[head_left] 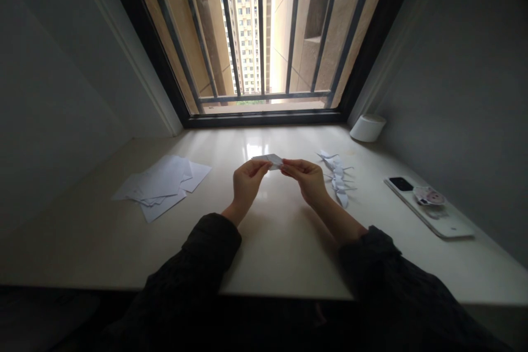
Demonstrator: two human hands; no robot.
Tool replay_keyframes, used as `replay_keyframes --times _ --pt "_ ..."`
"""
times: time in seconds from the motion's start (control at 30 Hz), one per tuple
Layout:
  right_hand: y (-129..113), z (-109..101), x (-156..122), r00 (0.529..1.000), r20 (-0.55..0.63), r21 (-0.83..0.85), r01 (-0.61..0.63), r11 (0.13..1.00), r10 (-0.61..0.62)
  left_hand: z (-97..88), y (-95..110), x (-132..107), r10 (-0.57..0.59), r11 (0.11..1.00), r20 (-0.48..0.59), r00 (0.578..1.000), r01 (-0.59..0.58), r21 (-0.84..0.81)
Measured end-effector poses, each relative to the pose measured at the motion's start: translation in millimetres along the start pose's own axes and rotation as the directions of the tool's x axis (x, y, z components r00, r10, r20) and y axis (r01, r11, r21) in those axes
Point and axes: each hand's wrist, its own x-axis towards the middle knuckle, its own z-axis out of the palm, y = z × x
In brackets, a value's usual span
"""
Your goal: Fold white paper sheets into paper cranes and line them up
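Observation:
A small folded piece of white paper [270, 159] is held up over the pale sill, between my two hands. My left hand [249, 177] pinches its left and near edge with thumb and fingers. On the other side, my right hand [304, 177] grips the right end in a pinch. Just right of my right hand lies a row of several folded paper cranes [338, 179], partly hidden by that hand. Off to the left rests a loose pile of white paper sheets [163, 181].
A white phone [437, 212] with a round grip on its back lies at the right by the wall. Behind it, a white cylindrical object [367, 127] stands in the corner. The barred window [264, 119] closes off the far side of the sill [284, 264].

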Motion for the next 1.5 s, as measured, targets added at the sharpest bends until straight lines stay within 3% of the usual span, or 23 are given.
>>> replay_keyframes --times 0.23,0.6,1.5 --pt "-1.3 -2.1 1.4 1.0 0.0 -0.054 -0.005 0.999 0.005 1.4 -1.9 -0.7 -0.101 0.994 0.002 0.995 0.101 -0.051" --pt "0.6 -7.4 6.3 0.995 0.05 0.006 -0.09 0.996 0.089 -2.5 2.9 2.3 -0.086 0.996 0.047 0.995 0.088 -0.031" --pt "0.2 -6.9 8.0 0.996 0.065 -0.025 -0.059 0.998 0.061 -5.5 4.2 4.8 -0.146 0.985 0.1 0.984 0.154 -0.073"
